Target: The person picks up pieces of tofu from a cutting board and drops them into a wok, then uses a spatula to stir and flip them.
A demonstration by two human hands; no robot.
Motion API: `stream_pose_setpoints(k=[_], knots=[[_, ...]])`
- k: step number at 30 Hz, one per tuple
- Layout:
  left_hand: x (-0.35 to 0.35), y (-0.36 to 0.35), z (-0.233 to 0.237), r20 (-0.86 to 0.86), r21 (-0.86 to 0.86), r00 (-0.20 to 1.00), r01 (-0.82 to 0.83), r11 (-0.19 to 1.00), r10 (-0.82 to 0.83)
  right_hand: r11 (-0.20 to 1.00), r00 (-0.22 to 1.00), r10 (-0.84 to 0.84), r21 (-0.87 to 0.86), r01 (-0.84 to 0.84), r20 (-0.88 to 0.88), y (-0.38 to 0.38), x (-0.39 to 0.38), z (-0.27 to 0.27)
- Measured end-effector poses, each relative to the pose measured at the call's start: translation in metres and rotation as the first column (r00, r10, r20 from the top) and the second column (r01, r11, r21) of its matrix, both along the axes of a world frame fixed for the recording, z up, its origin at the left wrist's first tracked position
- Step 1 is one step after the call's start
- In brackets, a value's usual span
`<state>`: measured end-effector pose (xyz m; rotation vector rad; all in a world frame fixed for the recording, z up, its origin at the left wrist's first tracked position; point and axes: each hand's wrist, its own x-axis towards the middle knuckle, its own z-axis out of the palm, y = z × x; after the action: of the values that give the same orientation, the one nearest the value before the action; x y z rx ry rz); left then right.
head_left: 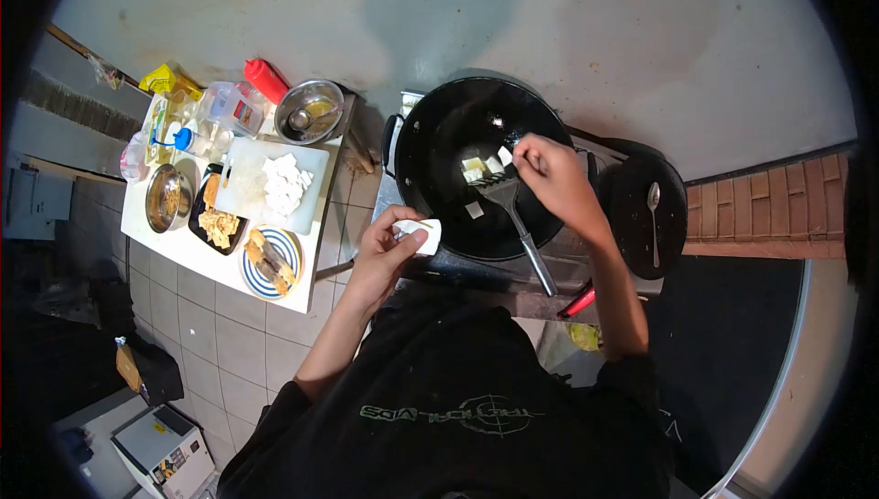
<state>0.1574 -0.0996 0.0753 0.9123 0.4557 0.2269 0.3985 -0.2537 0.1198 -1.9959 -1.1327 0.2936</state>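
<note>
Head-worn view, straight down, close over wok point(449, 137)

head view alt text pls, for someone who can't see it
Seen from above, a person's right hand reaches into a black wok that holds a few white cubes and a spatula, while the left hand holds more white pieces at its rim. A cutting board with more cubes lies on the table to the left.

On my left, a white table point(137, 217) holds a cutting board point(240, 183), red bottle point(266, 80) and steel bowl point(335, 102) at the far side. Steel pot point(168, 197), black tray point(197, 217) and striped plate point(292, 248) sit nearer. Far right, a spoon point(653, 215) lies on a black round pan point(627, 220).
</note>
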Motion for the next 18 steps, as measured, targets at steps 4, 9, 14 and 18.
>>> stream_pose_setpoints(k=[4, 9, 14, 18], knots=[[-0.005, 0.001, 0.005, 0.003, -0.001, 1.0, -0.025, 1.0, 0.025, 0.968, 0.997, 0.073, -0.24, -0.067, 0.017, 0.026, 0.042, -0.04], [-0.015, 0.006, 0.001, -0.016, 0.005, 0.999, -0.042, 0.999, 0.042, 0.917, 0.979, 0.019, -0.393, 0.063, 0.203, 0.04, 0.059, -0.085], [-0.02, 0.014, -0.003, -0.01, 0.015, 0.998, -0.055, 0.998, 0.055, 0.973, 0.963, -0.091, -0.181, 0.139, 0.253, 0.039, 0.005, 0.001], [-0.016, 0.019, 0.001, 0.002, 0.017, 0.999, -0.053, 0.998, 0.053, 0.992, 0.986, 0.122, -0.012, -0.124, -0.118, 0.036, -0.052, 0.046]])
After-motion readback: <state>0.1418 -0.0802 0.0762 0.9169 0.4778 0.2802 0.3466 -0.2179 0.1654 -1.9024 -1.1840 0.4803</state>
